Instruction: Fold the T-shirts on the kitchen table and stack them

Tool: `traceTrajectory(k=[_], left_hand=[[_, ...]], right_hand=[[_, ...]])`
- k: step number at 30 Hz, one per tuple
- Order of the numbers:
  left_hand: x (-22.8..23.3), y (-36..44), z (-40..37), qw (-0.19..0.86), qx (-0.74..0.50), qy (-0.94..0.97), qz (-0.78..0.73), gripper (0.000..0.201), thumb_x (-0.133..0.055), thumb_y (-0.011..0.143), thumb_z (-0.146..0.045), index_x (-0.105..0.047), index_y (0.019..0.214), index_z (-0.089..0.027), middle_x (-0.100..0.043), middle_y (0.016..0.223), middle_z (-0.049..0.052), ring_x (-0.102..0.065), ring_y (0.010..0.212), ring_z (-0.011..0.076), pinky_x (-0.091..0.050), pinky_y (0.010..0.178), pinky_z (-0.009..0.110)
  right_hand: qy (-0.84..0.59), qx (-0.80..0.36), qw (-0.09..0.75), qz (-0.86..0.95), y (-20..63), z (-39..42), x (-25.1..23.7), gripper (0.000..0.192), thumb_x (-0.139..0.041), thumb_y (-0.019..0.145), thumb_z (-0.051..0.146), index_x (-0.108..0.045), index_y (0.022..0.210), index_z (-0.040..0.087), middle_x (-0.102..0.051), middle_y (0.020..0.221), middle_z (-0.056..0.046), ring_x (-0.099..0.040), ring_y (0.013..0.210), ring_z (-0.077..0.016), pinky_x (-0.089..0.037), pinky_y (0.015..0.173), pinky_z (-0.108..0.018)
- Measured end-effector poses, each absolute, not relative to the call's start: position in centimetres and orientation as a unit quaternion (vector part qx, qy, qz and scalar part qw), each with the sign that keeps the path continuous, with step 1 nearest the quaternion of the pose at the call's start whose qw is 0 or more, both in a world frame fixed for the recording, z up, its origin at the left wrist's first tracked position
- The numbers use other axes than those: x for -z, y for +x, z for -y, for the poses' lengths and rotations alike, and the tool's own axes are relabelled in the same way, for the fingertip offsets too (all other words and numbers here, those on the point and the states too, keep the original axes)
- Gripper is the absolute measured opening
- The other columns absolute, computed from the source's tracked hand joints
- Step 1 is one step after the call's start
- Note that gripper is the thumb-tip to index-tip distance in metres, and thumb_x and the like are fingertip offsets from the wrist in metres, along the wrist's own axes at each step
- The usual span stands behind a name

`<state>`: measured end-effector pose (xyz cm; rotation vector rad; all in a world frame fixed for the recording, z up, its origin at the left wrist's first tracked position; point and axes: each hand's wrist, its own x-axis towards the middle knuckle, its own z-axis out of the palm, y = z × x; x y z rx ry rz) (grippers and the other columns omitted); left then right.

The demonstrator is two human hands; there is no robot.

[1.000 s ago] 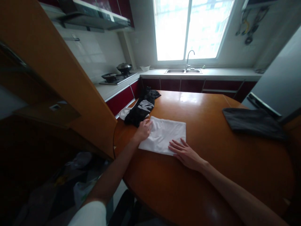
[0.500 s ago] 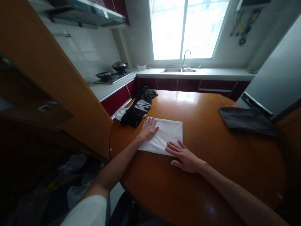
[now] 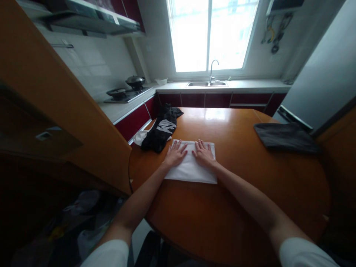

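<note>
A folded white cloth (image 3: 190, 171) lies flat on the round orange-brown table (image 3: 239, 207), near its left edge. My left hand (image 3: 175, 153) rests palm down on the cloth's left part, fingers spread. On the cloth's right part my right hand (image 3: 204, 153) lies flat in the same way. Neither hand grips anything. A black garment with white lettering (image 3: 161, 128) lies just beyond the cloth at the table's far left, touching a small white piece of fabric (image 3: 139, 137).
A folded dark grey cloth (image 3: 283, 138) lies at the table's far right. An orange cabinet side (image 3: 69, 107) stands close on the left. Behind are a stove with pans (image 3: 126, 91), a sink (image 3: 207, 83) under the window, and a grey fridge (image 3: 319, 78) at right.
My right hand has moved from the cloth's near right corner up onto the cloth beside my left hand. The left hand went from the cloth's corner to lying flat on it.
</note>
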<state>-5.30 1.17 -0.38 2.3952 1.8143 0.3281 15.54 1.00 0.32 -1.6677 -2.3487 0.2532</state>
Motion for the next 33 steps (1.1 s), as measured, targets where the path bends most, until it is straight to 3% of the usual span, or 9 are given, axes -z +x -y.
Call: traceTrajectory(k=[5, 8, 13, 17, 21, 27, 30, 33], left_hand=[[0.2, -5.1, -1.1, 0.063, -0.106, 0.788, -0.603, 0.058, -0.033, 0.102, -0.055, -0.035, 0.156, -0.034, -0.018, 0.168, 0.007, -0.007, 0.155, 0.0333, -0.014, 0.119, 0.062], [0.2, -5.1, -1.2, 0.066, -0.104, 0.789, -0.602, 0.058, -0.032, 0.103, -0.055, -0.035, 0.156, -0.034, -0.017, 0.168, 0.008, -0.006, 0.155, 0.0337, -0.015, 0.119, 0.064], [0.2, -5.2, -1.4, 0.064, -0.104, 0.791, -0.600, 0.058, -0.033, 0.102, -0.056, -0.036, 0.156, -0.035, -0.018, 0.169, 0.007, -0.006, 0.155, 0.0340, -0.014, 0.119, 0.063], [0.1, -5.2, -1.4, 0.069, -0.106, 0.791, -0.599, 0.059, -0.033, 0.102, -0.056, -0.035, 0.157, -0.034, -0.017, 0.169, 0.008, -0.007, 0.155, 0.0340, -0.014, 0.119, 0.063], [0.1, -5.2, -1.3, 0.067, -0.108, 0.791, -0.598, 0.059, -0.034, 0.102, -0.056, -0.036, 0.156, -0.033, -0.017, 0.168, 0.010, -0.008, 0.155, 0.0346, -0.014, 0.119, 0.064], [0.4, -5.3, -1.5, 0.075, -0.117, 0.790, -0.597, 0.060, -0.033, 0.102, -0.056, -0.036, 0.157, -0.031, -0.016, 0.169, 0.009, -0.006, 0.155, 0.0337, -0.012, 0.120, 0.063], [0.9, -5.7, -2.1, 0.103, -0.141, 0.778, -0.604, 0.064, -0.037, 0.101, -0.054, -0.035, 0.157, -0.022, -0.017, 0.168, 0.012, -0.007, 0.155, 0.0334, -0.013, 0.121, 0.058], [1.2, -6.7, -3.0, 0.116, -0.199, 0.732, -0.641, 0.073, -0.044, 0.098, -0.046, -0.030, 0.156, -0.003, -0.024, 0.164, 0.024, -0.018, 0.153, 0.0348, -0.021, 0.121, 0.048]], right_hand=[[-0.663, -0.104, 0.094, 0.735, 21.7, -3.0, 0.1, 0.069, -0.024, 0.104, 0.049, -0.026, 0.158, 0.006, -0.016, 0.166, -0.018, -0.013, 0.155, -0.0280, -0.008, 0.122, -0.058], [-0.690, -0.088, 0.128, 0.707, 23.6, -3.0, -1.0, 0.066, -0.024, 0.104, 0.042, -0.028, 0.157, 0.002, -0.017, 0.165, -0.021, -0.014, 0.154, -0.0300, -0.011, 0.122, -0.058], [-0.562, -0.065, 0.203, 0.799, 19.1, 1.6, -2.7, 0.062, -0.029, 0.104, 0.043, -0.030, 0.157, 0.011, -0.022, 0.166, -0.016, -0.015, 0.155, -0.0258, -0.011, 0.123, -0.054], [-0.434, -0.082, 0.175, 0.880, 15.7, 6.0, -1.9, 0.058, -0.036, 0.104, 0.044, -0.037, 0.155, 0.017, -0.026, 0.165, -0.015, -0.019, 0.154, -0.0254, -0.015, 0.123, -0.051], [-0.454, -0.085, 0.159, 0.872, 16.5, 7.7, -0.7, 0.057, -0.034, 0.105, 0.043, -0.040, 0.153, 0.013, -0.030, 0.163, -0.017, -0.023, 0.153, -0.0269, -0.018, 0.123, -0.049], [-0.498, -0.072, 0.144, 0.852, 20.7, 9.3, -0.2, 0.067, -0.034, 0.103, 0.051, -0.035, 0.156, 0.011, -0.024, 0.165, -0.016, -0.017, 0.154, -0.0285, -0.012, 0.125, -0.052], [-0.513, -0.078, 0.148, 0.842, 22.3, 10.5, 0.1, 0.069, -0.035, 0.102, 0.053, -0.031, 0.158, 0.011, -0.019, 0.166, -0.016, -0.014, 0.155, -0.0286, -0.012, 0.124, -0.054], [-0.526, -0.096, 0.180, 0.826, 23.1, 10.9, 0.4, 0.066, -0.034, 0.103, 0.049, -0.034, 0.156, 0.009, -0.024, 0.164, -0.017, -0.018, 0.154, -0.0282, -0.015, 0.124, -0.053]])
